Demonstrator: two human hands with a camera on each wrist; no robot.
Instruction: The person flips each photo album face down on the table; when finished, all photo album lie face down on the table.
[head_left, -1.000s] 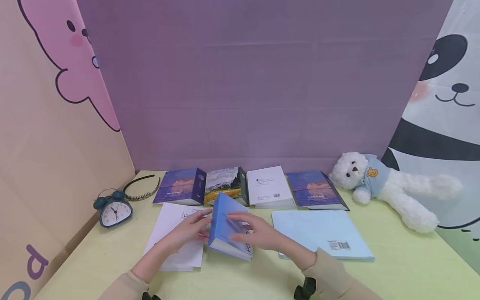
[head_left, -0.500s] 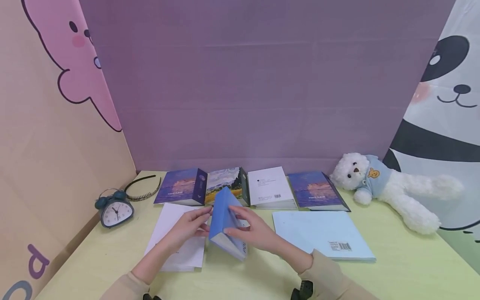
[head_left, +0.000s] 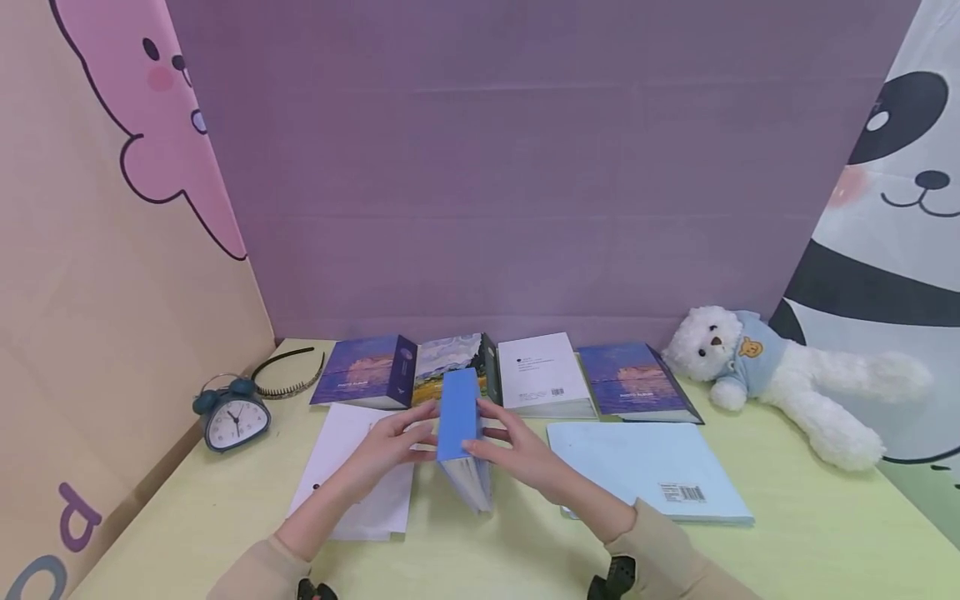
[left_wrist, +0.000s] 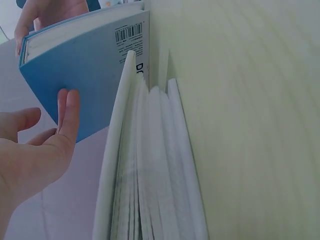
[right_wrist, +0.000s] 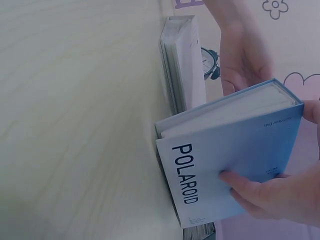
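Note:
A blue photo album marked POLAROID stands with its spine up, its page edges toward the near side. My left hand is at its left cover; in the left wrist view two straight fingertips touch that cover while the thumb stays off it. My right hand holds the other side, thumb at the spine edge and fingers on the lettered cover in the right wrist view. A white album lies under my left hand, its page block close to the left wrist camera.
Along the back lie a purple album, a landscape album, a white album and another purple album. A pale blue album lies right, near a plush bear. Left are an alarm clock and headband.
The blue album has turned from a leftward tilt to nearly upright, spine up. My right hand has moved from its front cover to its right side; my left hand has shifted slightly right.

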